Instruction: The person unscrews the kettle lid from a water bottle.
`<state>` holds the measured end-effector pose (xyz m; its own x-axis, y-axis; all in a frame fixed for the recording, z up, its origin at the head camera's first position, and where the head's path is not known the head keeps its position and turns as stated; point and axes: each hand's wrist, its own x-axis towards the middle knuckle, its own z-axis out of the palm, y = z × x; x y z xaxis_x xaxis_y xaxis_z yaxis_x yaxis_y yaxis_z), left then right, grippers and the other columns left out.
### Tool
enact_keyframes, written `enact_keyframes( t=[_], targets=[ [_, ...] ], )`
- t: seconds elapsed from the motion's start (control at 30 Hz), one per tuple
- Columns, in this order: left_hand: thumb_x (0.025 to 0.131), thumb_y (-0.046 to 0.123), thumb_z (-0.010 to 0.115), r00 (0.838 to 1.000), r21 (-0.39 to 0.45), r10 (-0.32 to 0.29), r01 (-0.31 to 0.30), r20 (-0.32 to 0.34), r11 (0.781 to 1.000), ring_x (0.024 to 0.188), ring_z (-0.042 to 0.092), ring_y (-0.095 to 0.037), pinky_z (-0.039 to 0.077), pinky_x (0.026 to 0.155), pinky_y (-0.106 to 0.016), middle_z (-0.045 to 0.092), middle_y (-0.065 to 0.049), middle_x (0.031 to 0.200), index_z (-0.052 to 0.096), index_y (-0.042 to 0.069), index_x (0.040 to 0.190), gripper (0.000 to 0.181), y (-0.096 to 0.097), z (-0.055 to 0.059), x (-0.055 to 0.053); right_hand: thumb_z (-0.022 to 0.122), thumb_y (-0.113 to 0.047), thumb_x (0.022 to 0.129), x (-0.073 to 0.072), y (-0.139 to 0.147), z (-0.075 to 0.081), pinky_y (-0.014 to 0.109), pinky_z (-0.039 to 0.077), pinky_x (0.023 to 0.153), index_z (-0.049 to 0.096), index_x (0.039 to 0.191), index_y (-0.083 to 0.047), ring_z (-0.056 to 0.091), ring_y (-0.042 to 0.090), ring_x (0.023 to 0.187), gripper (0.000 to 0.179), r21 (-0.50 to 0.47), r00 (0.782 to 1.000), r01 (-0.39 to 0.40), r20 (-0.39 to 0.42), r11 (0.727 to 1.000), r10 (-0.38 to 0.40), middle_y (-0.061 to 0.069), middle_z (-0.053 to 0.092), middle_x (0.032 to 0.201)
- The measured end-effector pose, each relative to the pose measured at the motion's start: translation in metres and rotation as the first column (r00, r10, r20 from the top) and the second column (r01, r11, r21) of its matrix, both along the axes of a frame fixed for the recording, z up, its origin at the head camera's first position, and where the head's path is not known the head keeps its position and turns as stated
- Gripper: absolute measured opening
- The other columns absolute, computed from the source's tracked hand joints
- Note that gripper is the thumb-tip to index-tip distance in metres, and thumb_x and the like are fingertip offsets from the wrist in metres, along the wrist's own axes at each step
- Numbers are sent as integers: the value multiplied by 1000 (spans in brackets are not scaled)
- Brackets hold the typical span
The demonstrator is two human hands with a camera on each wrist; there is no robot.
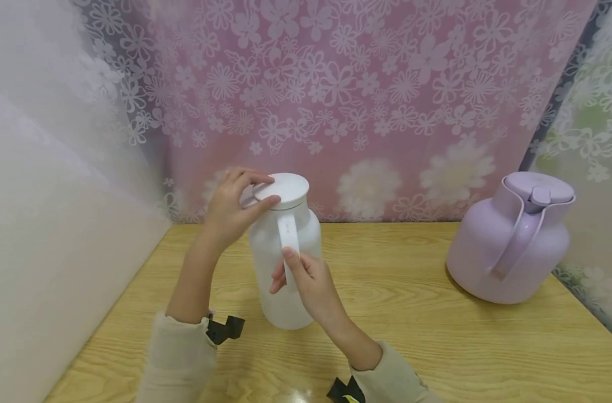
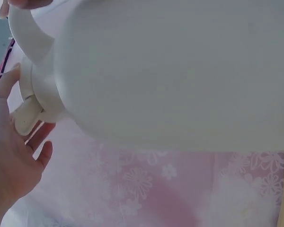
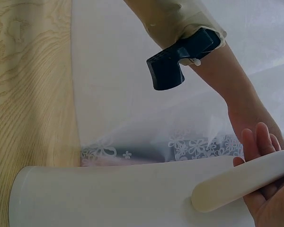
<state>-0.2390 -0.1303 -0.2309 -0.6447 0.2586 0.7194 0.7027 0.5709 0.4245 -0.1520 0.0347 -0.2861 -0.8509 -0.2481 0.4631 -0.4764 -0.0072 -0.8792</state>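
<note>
A white thermos jug (image 1: 291, 305) stands upright on the wooden table, its handle (image 1: 287, 226) toward me. Curled around that handle, my right hand (image 1: 313, 282) has its thumb pressed along the upper side. My left hand (image 1: 230, 204) holds the round lid (image 1: 288, 189) between thumb and fingers, the thumb across its near edge and the fingertips at the far left. In the left wrist view the spout (image 2: 27, 116) lies between the thumb and fingers of that hand. The right wrist view shows the handle (image 3: 241, 182) passing through my right hand's grip.
At the table's right side stands a lilac thermos jug (image 1: 507, 252), its handle facing forward and its lid on. A pink flowered curtain (image 1: 336, 112) hangs behind the table (image 1: 386, 313), and a pale sheet (image 1: 59, 196) rises along the left edge.
</note>
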Motion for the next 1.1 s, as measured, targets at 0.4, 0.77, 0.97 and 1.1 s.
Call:
enact_keyframes(
  t=[0.4, 0.77, 0.97, 1.1],
  targets=[
    [78, 40, 71, 980, -86, 185, -191, -70, 978, 91, 42, -22, 35, 78, -37, 52, -5, 94, 64, 9, 98, 38, 20, 12, 17, 36, -9, 100, 1, 1, 1, 32, 47, 71, 59, 73, 6, 62, 34, 68, 38, -8, 1000, -1, 1, 1000, 1, 21, 61, 61],
    [95, 2, 43, 884, 302, -463, 424, 67, 854, 122, 42, -20, 31, 100, -39, 56, -14, 122, 61, -6, 110, 24, -8, -8, -10, 37, -10, 100, 2, 0, -1, 31, 47, 73, 59, 73, 5, 63, 31, 68, 39, 3, 1000, 7, 6, 1000, -7, 18, 62, 61],
    [91, -2, 41, 804, 318, -591, 543, 71, 777, 127, 36, -24, 27, 103, -40, 49, -16, 130, 54, -9, 118, 31, -15, -17, -22, 37, -10, 100, 2, 0, -1, 32, 47, 73, 59, 73, 6, 63, 32, 68, 39, 4, 1000, 7, 13, 1000, -7, 19, 61, 61],
    [92, -1, 42, 794, 318, -605, 559, 59, 766, 128, 34, -25, 25, 103, -41, 48, -15, 131, 54, -8, 121, 32, -16, -19, -23, 37, -10, 100, 1, 0, -1, 32, 47, 73, 59, 73, 6, 63, 33, 68, 39, 0, 1000, 3, 14, 1000, -3, 20, 61, 61]
  ],
)
